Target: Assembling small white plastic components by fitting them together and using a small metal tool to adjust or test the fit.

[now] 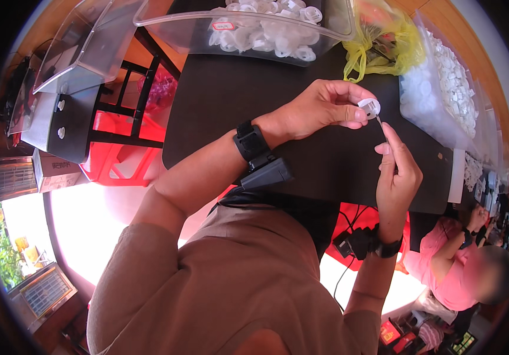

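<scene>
Over the dark tabletop (231,89), my left hand (325,109) pinches a small round white plastic part (371,107) between thumb and fingers. A slot and a dark hole show on the part's face. My right hand (399,168) is closed on a thin metal-looking piece (379,120), held between thumb and forefinger. Its upper end meets the lower edge of the white part. Whether that tip goes inside the part is too small to tell.
A clear bin (172,21) of round white parts stands at the far edge. Right of it lie a yellow plastic bag (358,59) and a bin (414,94) of small white pieces. Red stools (118,160) are at the left. A person in pink (443,266) sits lower right.
</scene>
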### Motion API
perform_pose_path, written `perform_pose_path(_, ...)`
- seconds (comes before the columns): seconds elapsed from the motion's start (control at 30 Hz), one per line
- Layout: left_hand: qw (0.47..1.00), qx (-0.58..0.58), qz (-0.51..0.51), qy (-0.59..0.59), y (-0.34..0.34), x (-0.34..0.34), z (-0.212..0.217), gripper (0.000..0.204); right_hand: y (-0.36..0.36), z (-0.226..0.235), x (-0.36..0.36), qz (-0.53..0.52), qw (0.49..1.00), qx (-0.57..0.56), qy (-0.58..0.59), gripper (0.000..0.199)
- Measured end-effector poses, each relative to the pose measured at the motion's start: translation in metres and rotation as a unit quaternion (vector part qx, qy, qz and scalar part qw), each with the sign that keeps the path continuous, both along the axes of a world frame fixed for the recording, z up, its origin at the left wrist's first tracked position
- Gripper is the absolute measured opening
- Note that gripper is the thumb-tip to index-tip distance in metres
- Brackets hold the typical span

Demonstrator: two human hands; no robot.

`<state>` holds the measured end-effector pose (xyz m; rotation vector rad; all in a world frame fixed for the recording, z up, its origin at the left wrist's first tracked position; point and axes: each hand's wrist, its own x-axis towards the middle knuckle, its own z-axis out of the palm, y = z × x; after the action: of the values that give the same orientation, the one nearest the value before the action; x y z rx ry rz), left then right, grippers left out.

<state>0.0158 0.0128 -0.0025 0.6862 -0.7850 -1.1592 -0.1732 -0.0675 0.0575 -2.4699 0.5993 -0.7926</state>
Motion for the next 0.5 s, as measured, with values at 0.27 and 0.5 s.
perform_pose_path(0.27, 1.000, -0.003, -0.010, 0.015, 0.0001, 0.0001, -0.0006, 0.037, 0.0011, 0.0009, 0.0029, -0.004, 0.999, -0.044, 0.007, 0.038)
perform_pose_path(0.5, 0.999, -0.001, -0.004, 0.046, 0.0008, -0.0021, 0.0030, 0.031, 0.0021, 0.0017, 0.0034, -0.012, 0.998, -0.058, 0.007, 0.038)
